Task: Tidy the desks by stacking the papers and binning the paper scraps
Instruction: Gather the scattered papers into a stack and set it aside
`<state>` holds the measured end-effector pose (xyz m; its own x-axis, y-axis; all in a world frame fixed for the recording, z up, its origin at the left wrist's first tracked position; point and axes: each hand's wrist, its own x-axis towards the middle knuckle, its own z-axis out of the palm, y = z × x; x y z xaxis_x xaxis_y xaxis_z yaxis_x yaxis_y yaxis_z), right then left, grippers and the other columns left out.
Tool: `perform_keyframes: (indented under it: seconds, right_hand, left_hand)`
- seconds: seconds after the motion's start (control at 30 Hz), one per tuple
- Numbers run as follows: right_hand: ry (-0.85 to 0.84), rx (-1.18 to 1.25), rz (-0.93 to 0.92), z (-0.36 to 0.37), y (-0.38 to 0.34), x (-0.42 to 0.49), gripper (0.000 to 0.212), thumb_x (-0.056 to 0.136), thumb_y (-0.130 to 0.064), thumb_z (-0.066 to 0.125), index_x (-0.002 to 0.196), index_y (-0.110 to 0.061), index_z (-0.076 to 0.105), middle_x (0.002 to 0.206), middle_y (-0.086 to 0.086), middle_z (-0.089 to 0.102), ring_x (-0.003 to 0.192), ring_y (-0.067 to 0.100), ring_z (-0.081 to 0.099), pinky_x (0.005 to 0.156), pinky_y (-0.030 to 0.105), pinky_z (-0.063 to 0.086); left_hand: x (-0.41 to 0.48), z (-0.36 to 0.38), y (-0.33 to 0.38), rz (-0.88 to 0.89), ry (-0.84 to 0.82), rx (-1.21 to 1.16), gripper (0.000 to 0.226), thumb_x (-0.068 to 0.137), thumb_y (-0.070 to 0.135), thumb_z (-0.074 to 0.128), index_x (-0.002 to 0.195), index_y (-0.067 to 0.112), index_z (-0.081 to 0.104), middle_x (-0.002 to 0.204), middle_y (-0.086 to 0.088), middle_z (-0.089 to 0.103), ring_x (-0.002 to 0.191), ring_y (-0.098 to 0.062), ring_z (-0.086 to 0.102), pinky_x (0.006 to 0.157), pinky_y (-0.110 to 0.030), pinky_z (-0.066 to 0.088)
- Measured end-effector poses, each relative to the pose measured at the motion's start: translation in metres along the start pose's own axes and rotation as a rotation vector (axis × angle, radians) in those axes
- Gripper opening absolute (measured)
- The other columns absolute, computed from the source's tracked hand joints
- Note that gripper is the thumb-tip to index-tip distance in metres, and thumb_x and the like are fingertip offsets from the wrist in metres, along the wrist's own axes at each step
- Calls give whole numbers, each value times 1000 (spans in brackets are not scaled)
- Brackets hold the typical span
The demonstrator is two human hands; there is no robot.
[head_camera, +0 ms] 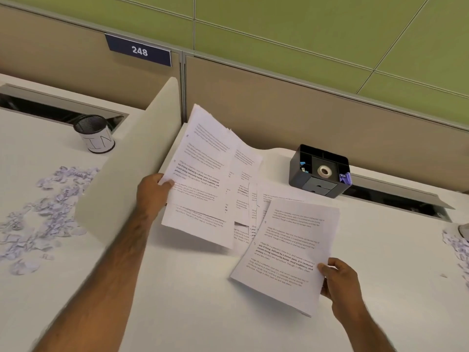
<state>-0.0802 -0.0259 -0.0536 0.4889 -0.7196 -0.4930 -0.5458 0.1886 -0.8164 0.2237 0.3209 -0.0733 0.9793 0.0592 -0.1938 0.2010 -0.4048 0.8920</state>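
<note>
My left hand (pixel 152 193) grips the left edge of a loose sheaf of printed papers (pixel 203 174), lifted off the white desk (pixel 177 301) beside the divider. My right hand (pixel 340 283) pinches the right edge of another printed sheet (pixel 284 252), held low over the desk. More printed sheets (pixel 247 199) lie between the two, partly covered. On the left desk, a spread of torn paper scraps (pixel 48 212) lies near a black mesh cup (pixel 94 133) with a white label. A few more scraps (pixel 456 247) show at the right edge.
A beige divider panel (pixel 127 174) separates the two desks. A black desk organiser (pixel 320 170) holding a tape roll stands at the back right. Cable slots (pixel 396 199) run along the back edges. A partition with the sign 248 (pixel 139 50) rises behind.
</note>
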Motion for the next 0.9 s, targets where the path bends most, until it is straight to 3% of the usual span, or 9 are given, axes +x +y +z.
perform_keyframes:
  seconds: [0.13, 0.23, 0.33, 0.5, 0.73, 0.9]
  right_hand:
    - [-14, 13, -19, -2, 0, -1, 12, 98, 1, 54, 101, 0, 65, 97, 22, 74, 82, 39, 71, 69, 40, 60]
    - [-9, 12, -19, -4, 2, 0, 12, 98, 0, 54, 101, -1, 65, 97, 21, 74, 81, 38, 71, 71, 41, 60]
    - [-9, 18, -19, -4, 6, 0, 12, 97, 0, 54, 100, -1, 65, 98, 22, 74, 80, 38, 71, 73, 43, 60]
    - [-8, 14, -28, -6, 7, 0, 12, 97, 1, 53, 100, -1, 65, 96, 21, 75, 80, 38, 72, 74, 46, 61]
    - [-9, 24, -36, -10, 5, -1, 12, 98, -1, 54, 102, -2, 66, 96, 21, 75, 84, 40, 73, 73, 45, 61]
    - [-3, 24, -29, -13, 6, -2, 11, 97, -1, 54, 101, 0, 65, 94, 21, 75, 83, 41, 72, 72, 45, 61]
  left_hand:
    - [-19, -17, -3, 80, 52, 127, 21, 97, 19, 66, 113, 6, 72, 108, -11, 75, 90, -33, 69, 78, -48, 60]
    - [-40, -25, -3, 118, 78, 203, 23, 99, 20, 64, 114, 4, 70, 112, -15, 74, 94, -34, 68, 84, -44, 57]
    - [-64, -32, 0, 183, 106, 305, 23, 101, 19, 61, 114, 1, 68, 114, -18, 73, 98, -38, 68, 83, -37, 49]
    - [-92, -52, 22, 306, 203, 343, 19, 102, 17, 58, 106, 0, 66, 101, -19, 73, 78, -28, 59, 74, -35, 46]
    - [-111, -83, 52, 199, 227, 181, 16, 99, 19, 65, 106, 6, 70, 101, -11, 73, 81, -27, 63, 74, -36, 49]
    - [-119, -109, 64, 222, 261, 243, 25, 99, 19, 63, 117, 2, 68, 105, -14, 70, 83, -31, 60, 76, -40, 49]
